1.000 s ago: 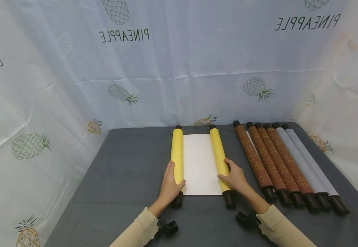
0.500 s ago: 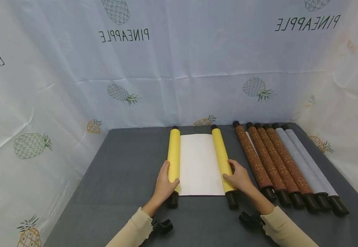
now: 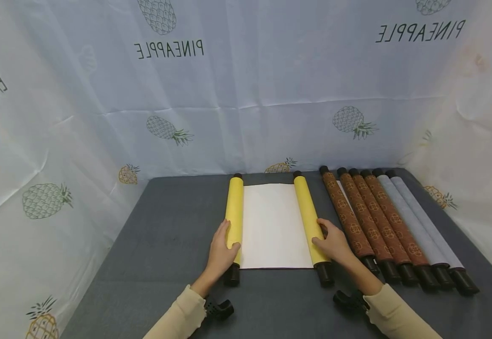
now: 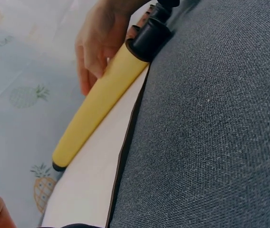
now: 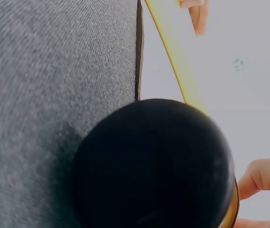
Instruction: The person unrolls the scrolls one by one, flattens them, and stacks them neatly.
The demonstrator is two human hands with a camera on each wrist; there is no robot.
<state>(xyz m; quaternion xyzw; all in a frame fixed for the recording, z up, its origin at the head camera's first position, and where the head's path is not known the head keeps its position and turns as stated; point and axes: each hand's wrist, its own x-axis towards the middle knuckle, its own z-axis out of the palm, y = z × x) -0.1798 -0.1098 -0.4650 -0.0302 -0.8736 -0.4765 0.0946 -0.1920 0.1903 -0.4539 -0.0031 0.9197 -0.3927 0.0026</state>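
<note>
A yellow-backed scroll (image 3: 277, 226) lies partly unrolled on the table, white paper showing between its two rolls. My left hand (image 3: 220, 252) holds the left roll (image 3: 235, 202) near its close end, thumb on the inner side and fingers on the outer. On the other side, my right hand (image 3: 334, 242) grips the right roll (image 3: 306, 202) in the same way. Dark knobs cap both rolls. In the left wrist view, the right hand (image 4: 99, 45) sits over its roll. A black knob (image 5: 154, 161) fills much of the right wrist view, hiding part of the roll.
Right of the open scroll lie several rolled scrolls side by side: brown patterned rolls (image 3: 349, 214) and grey ones (image 3: 425, 221). Dark grey cloth (image 3: 165, 235) covers the table. A pineapple-print curtain (image 3: 246, 80) hangs behind and along both sides.
The two yellow rolls have moved apart, the left one leftward with the left hand and the right one rightward with the right hand. More white paper shows between them.
</note>
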